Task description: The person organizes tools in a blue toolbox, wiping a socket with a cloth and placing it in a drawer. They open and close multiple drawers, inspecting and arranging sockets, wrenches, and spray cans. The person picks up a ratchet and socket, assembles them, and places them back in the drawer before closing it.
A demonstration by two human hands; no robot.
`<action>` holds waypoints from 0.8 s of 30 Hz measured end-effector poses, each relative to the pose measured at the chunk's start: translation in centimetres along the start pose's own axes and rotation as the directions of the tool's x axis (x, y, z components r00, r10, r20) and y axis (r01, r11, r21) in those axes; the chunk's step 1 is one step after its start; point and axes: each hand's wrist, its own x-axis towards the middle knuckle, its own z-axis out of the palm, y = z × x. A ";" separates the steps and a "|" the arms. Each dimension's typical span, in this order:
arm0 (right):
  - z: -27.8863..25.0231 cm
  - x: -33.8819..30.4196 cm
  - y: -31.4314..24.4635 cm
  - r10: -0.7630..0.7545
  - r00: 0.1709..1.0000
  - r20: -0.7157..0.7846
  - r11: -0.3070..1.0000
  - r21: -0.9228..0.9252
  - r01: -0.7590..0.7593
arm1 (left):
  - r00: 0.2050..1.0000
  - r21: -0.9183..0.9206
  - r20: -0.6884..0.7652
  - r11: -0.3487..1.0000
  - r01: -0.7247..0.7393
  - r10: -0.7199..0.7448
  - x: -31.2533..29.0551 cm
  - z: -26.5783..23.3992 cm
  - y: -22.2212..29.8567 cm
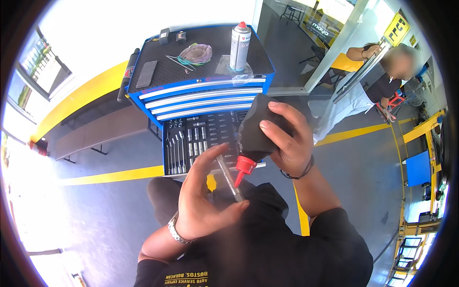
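Observation:
My right hand [292, 138] is wrapped round a black squeeze bottle [256, 126], tipped so that its red nozzle [245, 166] points down. The nozzle's tip is close to a slim, shiny metal bar [227, 175]; whether they touch I cannot tell. My left hand [203, 193] grips that bar by its ends, between the thumb below and the fingers above. Beyond my hands stands a blue tool cabinet [267, 79]. Its pulled-out drawer [184, 136] holds wrenches [178, 155] and several sockets in black foam, partly hidden by my hands and the bottle.
A white spray can [240, 48] with a red cap, a crumpled clear bag [195, 54] and a dark phone-like slab [147, 74] lie or stand on the cabinet top. A long brown bench [103, 129] is at left. Another person [366, 86] stands by the glass door at right.

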 end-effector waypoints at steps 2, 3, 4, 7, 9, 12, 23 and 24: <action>0.2 0.1 0.2 -0.018 0.999 -0.046 1.000 0.015 0.019 | 0.999 0.009 -0.007 0.999 -0.035 0.035 0.3 -0.2 0.0; 0.4 0.1 0.3 -0.013 0.998 -0.064 1.000 0.024 0.014 | 1.000 0.014 -0.007 1.000 -0.027 0.028 0.4 -0.2 0.1; 0.6 0.0 0.3 -0.007 0.997 -0.080 0.999 0.032 0.009 | 1.000 0.018 -0.007 1.000 -0.019 0.019 0.5 -0.3 0.3; 0.7 -0.3 0.2 0.002 0.995 -0.099 0.999 0.046 0.002 | 1.000 0.028 0.002 0.999 0.016 -0.016 0.3 -0.3 0.6; 0.7 -0.3 0.2 0.008 0.995 -0.099 0.998 0.058 -0.002 | 1.000 0.049 0.005 0.999 0.022 -0.022 0.2 -0.3 0.8; 0.8 -0.2 0.3 0.022 0.995 -0.095 0.996 0.084 -0.014 | 1.000 0.086 0.003 0.996 0.007 -0.008 0.4 -0.4 0.9; 0.7 0.7 0.6 -0.020 0.992 -0.127 0.996 0.078 0.030 | 0.999 0.118 0.017 0.992 0.044 -0.047 0.9 -0.4 1.5; 0.7 0.8 0.6 -0.009 0.992 -0.123 0.996 0.090 0.020 | 0.999 0.119 0.019 0.992 0.039 -0.042 0.9 -0.4 1.5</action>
